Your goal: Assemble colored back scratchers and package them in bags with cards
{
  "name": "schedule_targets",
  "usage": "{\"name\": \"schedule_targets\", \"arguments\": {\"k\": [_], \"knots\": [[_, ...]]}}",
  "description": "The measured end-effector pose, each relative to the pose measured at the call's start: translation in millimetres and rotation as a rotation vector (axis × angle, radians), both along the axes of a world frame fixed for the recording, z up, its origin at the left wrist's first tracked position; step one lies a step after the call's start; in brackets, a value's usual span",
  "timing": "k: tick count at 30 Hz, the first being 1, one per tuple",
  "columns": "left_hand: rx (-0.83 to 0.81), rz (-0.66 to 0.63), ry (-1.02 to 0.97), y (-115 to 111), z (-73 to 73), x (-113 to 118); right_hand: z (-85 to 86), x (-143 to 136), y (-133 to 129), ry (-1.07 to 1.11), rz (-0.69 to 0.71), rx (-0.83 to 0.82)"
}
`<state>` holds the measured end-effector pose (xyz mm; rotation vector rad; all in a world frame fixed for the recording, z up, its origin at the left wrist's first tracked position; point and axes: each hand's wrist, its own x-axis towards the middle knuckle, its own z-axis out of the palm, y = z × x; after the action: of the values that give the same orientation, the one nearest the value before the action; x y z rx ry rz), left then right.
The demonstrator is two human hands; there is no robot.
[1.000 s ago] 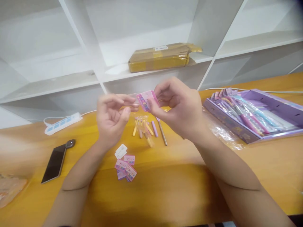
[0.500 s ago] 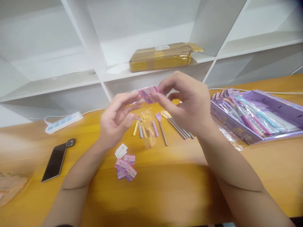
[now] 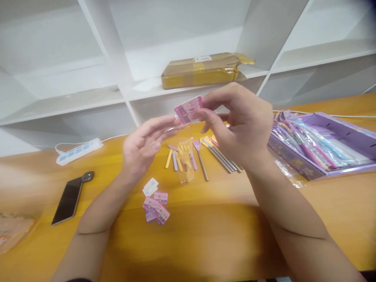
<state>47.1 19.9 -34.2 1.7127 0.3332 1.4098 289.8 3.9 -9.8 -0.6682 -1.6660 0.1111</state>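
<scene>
My right hand (image 3: 235,121) pinches a small pink printed card (image 3: 188,109) between thumb and fingers, above the table. On the card's other side, my left hand (image 3: 143,145) has its fingers stretched out and lightly spread. Some clear plastic shows by its fingertips; whether they touch it, I cannot tell. Below the hands is a clear plastic bag (image 3: 188,175) around a yellow hand-shaped piece (image 3: 184,152). Coloured sticks (image 3: 169,159) lie beside it. A purple claw-headed back scratcher (image 3: 201,158) and several more back scratchers with metal rods (image 3: 221,158) lie to the right.
Several pink cards (image 3: 157,207) and white cards (image 3: 150,187) lie in front. At left are a phone (image 3: 67,201), a small black object (image 3: 87,176) and a power strip (image 3: 79,151). A purple box (image 3: 346,125) holds bagged items at right. A taped carton (image 3: 199,72) sits on the shelf.
My right hand has risen slightly and moved right with the pink card, which is tilted more. My left fingers have straightened, with the thumb drawn back.
</scene>
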Motion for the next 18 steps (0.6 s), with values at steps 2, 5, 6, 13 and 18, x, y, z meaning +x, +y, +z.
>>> {"name": "schedule_targets", "arguments": {"k": [2, 5, 6, 13, 18], "knots": [[-0.002, -0.001, -0.005, -0.4, 1.4, 0.9, 0.2, 0.2, -0.9, -0.006, -0.003, 0.025], [-0.006, -0.007, -0.014, -1.2, 2.5, 1.4, 0.1, -0.1, -1.5, -0.017, -0.025, 0.065], [-0.008, -0.004, -0.018, -1.2, 2.2, 1.3, 0.1, -0.3, -1.6, -0.021, -0.031, 0.079], [-0.048, -0.009, -0.056, -0.9, -0.5, -0.4, 2.5, -0.7, -0.9, -0.110, -0.058, 0.075], [-0.082, -0.031, -0.037, -4.3, 3.8, 1.4, 2.8, 0.6, 1.5, -0.167, -0.072, 0.041]]}}
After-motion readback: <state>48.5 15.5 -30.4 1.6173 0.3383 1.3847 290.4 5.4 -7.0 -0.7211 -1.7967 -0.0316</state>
